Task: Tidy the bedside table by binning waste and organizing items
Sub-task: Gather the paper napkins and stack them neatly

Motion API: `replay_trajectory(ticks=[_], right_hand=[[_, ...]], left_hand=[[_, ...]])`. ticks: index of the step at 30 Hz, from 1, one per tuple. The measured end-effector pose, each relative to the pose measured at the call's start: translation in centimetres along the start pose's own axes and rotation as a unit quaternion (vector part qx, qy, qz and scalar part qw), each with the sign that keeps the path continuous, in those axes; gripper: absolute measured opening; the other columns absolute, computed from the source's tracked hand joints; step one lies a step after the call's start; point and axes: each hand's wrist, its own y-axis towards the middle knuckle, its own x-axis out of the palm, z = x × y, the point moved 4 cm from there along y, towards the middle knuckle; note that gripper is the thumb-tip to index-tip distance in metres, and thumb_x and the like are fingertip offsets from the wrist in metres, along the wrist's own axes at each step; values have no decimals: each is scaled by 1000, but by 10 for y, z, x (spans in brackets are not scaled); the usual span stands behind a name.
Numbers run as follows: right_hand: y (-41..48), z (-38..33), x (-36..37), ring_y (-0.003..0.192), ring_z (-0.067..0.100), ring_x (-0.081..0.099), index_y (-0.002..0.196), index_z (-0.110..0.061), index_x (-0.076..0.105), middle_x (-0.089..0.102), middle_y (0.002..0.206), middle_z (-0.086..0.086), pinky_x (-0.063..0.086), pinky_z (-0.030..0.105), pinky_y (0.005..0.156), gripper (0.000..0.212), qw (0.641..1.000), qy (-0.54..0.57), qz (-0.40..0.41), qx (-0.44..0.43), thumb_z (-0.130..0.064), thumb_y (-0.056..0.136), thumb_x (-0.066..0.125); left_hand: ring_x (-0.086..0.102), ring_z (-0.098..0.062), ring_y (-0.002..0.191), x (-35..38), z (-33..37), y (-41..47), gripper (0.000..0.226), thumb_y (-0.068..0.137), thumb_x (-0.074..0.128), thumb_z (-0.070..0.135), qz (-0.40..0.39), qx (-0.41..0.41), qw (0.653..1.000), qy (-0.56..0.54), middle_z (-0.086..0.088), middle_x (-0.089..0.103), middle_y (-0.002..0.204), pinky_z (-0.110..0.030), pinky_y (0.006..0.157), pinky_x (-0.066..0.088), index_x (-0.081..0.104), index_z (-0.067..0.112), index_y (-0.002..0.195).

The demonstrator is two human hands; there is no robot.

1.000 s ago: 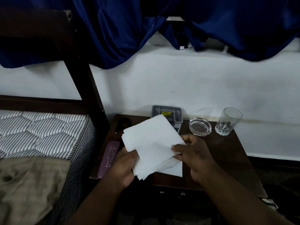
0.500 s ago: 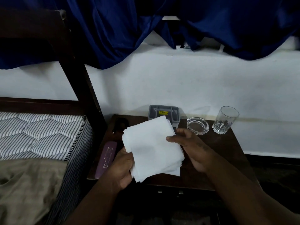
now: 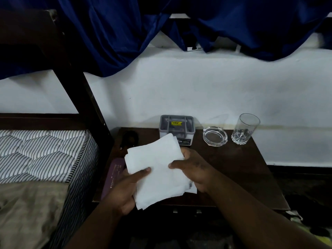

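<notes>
Paper stack point(image 3: 158, 169) hides the grey box's point(image 3: 177, 125) lower left corner and the fingers beneath of left hand point(image 3: 124, 191) and right hand point(image 3: 195, 169). Dark object point(image 3: 130, 138), rear left of table point(image 3: 242, 168): unidentifiable. Mattress point(image 3: 45, 155) cut by left edge.

Paper sheets point(image 3: 158, 169): plain white, over the tabletop's middle; you can spot one small dark smudge at their lower right.
Tabletop point(image 3: 233, 168): dark brown, faintly glossy.
Box point(image 3: 177, 130): grey, with a yellow label on top and a black label with white letters in front; tabletop's back edge.
Ashtray point(image 3: 215, 136): clear glass; tabletop's back, right of middle.
Tumbler point(image 3: 245, 130): clear glass, faceted pattern at its base; tabletop's back right corner.
Case point(image 3: 113, 177): dull purple, pale lettering; tabletop's left edge.
Mattress point(image 3: 41, 155): white with thin dark stripes; left of your tabletop.
Blanket point(image 3: 30, 212): olive-brown.
Curtain point(image 3: 125, 33): deep blue, above the tabletop.
Wall point(image 3: 197, 90): white.
</notes>
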Motion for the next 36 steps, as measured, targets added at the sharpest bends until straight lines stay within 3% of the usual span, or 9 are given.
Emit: replay_trajectory(ticks=[5,9,11,14,19,24,28,31,36], right_hand=[[15,-7,-57,57,19,63,99,-7,64,69,78,13,49,24,51,5,990,12,138,17,-8,95,61],[31,13,-94,82,26,68,96,-8,70,73,95,13,56,35,78,8,931,-294,218,-18,-8,89,67],[37,23,-89,99,27,67,103,-11,70,72,102,9,52,37,92,20,901,-392,184,-13,-18,84,75],[42,29,-77,110,26,60,118,-15,65,65,112,9,48,33,94,43,873,-466,144,-21,-34,82,78],[46,29,-72,120,29,51,125,-22,58,51,127,7,47,43,100,64,841,-521,142,-5,-50,72,82],[50,33,-67,115,30,54,114,-20,60,52,122,9,48,41,96,47,849,-512,131,-7,-39,77,82],[54,36,-64,96,23,62,95,-21,60,64,100,0,51,34,79,26,878,-456,144,-33,-24,78,79],[54,41,-62,87,21,62,93,-22,55,61,87,-6,52,35,77,35,924,-339,175,-19,-12,73,82],[49,45,-62,92,34,69,101,-9,58,71,104,20,58,51,84,43,972,-80,219,-7,8,69,81]], left_hand=[[80,-26,79,-13,8,-2,30,86,70,-6,55,68,996,33,-11,81,97,-40,58,63,83,21,88],[80,-20,77,-22,14,-2,39,85,72,-3,52,94,992,63,-4,82,92,-36,57,62,83,34,83],[80,-22,80,-26,17,-2,31,80,75,-1,65,92,992,64,-9,82,98,-34,57,62,82,25,96],[77,-30,96,-32,19,0,61,72,79,5,72,85,992,62,-17,75,118,-36,64,63,64,11,131],[72,-37,102,-42,20,4,48,83,73,2,94,63,992,52,-24,72,121,-36,61,63,63,3,130],[64,-46,121,-47,24,6,42,89,69,2,103,45,993,35,-26,69,127,-49,93,56,63,0,131],[66,-46,118,-48,24,7,43,87,70,4,109,49,992,44,-25,71,124,-42,78,63,64,0,129],[66,-44,118,-49,26,6,51,79,73,7,110,55,992,38,-24,71,125,-40,74,63,64,1,129],[65,-43,119,-49,26,8,40,88,69,1,119,53,991,28,-23,71,124,-44,85,60,65,1,128]])
